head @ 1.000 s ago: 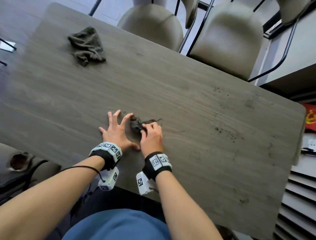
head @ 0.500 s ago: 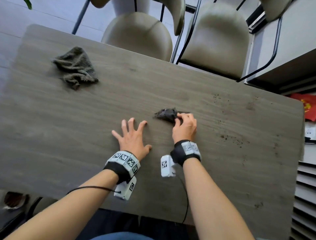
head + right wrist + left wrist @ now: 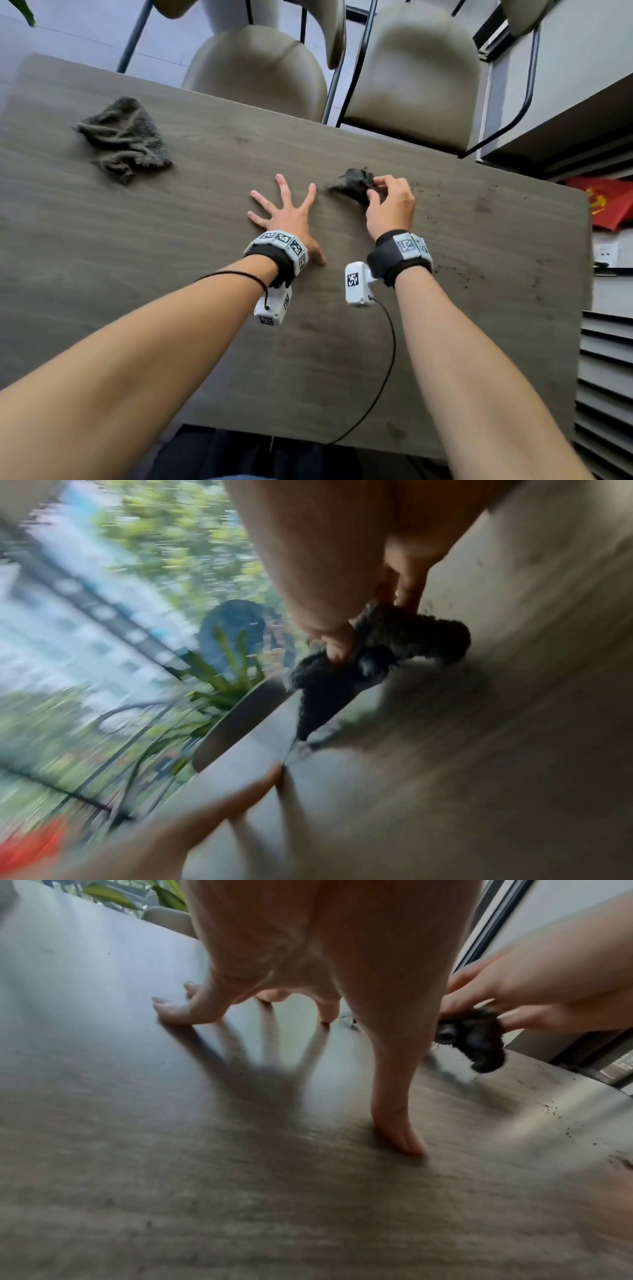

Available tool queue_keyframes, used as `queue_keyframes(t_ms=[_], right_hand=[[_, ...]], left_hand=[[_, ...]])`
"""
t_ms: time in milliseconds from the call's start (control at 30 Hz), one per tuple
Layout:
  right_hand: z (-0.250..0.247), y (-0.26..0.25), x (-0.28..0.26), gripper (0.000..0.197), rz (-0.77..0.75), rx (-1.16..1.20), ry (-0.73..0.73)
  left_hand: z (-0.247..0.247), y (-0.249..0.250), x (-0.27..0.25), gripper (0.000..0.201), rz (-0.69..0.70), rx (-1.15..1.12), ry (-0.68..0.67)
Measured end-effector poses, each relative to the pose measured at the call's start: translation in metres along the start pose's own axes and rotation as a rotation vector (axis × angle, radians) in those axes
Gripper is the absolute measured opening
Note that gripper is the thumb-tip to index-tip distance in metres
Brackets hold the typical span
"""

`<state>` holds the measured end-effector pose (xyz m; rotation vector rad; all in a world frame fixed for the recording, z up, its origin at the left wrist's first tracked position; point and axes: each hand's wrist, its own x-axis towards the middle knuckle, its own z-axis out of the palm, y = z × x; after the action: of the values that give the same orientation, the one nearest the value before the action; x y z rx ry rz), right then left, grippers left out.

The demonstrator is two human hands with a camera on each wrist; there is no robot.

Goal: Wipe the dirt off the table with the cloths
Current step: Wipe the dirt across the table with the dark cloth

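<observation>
Wood-grain table (image 3: 171, 274) carries the left hand (image 3: 287, 219), fingers spread flat. Just right of those fingers, the right hand (image 3: 388, 205) pinches a small dark cloth (image 3: 354, 183). A grey cloth (image 3: 125, 138) lies well left; dirt (image 3: 455, 270) speckles right.

Right wrist view is motion-blurred; the right hand (image 3: 390, 205) hides part of the dark cloth (image 3: 354, 183); bench (image 3: 445, 342) corners are cropped

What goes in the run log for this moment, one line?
right hand: pinches dark cloth, partly lifted | left hand: spread on table | grey cloth: idle | dirt specks: remain at right
</observation>
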<state>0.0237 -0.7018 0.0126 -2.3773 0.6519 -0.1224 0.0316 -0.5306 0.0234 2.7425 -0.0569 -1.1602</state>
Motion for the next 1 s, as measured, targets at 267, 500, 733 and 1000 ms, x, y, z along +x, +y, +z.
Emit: queue_keyframes(t_ms=[267,500,733,1000], right_hand=[[-0.007,0.032,-0.115,0.021,-0.194,-0.094,-0.157],[0.003,0.03,-0.083,0.019,-0.148,-0.064,-0.171],[0.02,0.004,0.042,0.017,-0.115,-0.089,-0.117],[0.019,-0.019,0.119,0.016,-0.135,-0.216,-0.276]], left_hand=[[0.0,0.002,0.003,0.136,-0.011,-0.033,0.002],[-0.003,0.002,0.006,0.152,-0.022,-0.042,-0.033],[-0.001,0.003,0.008,0.156,-0.027,-0.026,-0.018],[-0.004,0.004,0.008,0.156,-0.029,-0.027,-0.035]])
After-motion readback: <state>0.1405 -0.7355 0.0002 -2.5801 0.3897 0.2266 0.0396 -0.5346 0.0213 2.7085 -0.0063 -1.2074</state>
